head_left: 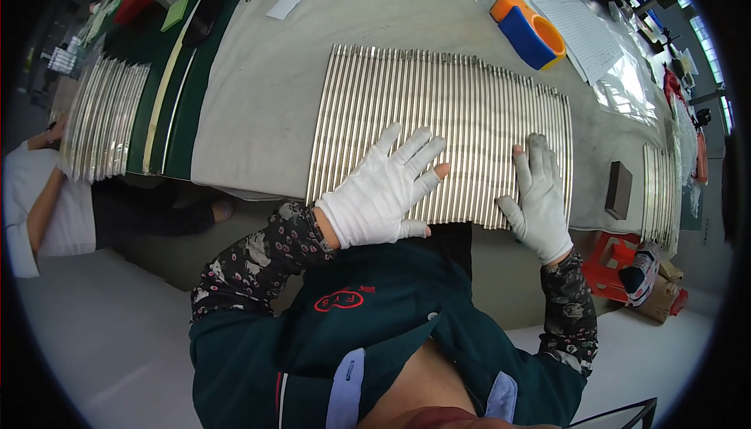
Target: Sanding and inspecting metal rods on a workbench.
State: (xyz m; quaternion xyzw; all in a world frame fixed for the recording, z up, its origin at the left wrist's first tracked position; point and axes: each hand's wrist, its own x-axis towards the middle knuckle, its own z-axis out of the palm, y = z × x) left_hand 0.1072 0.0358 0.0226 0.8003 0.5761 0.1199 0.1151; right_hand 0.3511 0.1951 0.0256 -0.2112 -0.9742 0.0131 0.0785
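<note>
A wide row of thin, shiny metal tubes (438, 100) lies side by side on the cloth-covered table, reaching its front edge. My left hand (383, 186), in a white glove with bare tips on some fingers, rests flat across the left and middle tubes with its fingers spread. On the right part of the row lies my right hand (540, 198), gloved the same way, its fingers stretched out and its thumb apart. Neither hand grips a tube. Both palms hide the near ends of some tubes.
An orange and blue tape dispenser (532, 30) stands behind the row, beside a written sheet (575, 30). A dark block (618, 190) and another bundle of tubes (661, 194) are at right. On the left, a co-worker (47, 202) is beside more tubes (106, 116).
</note>
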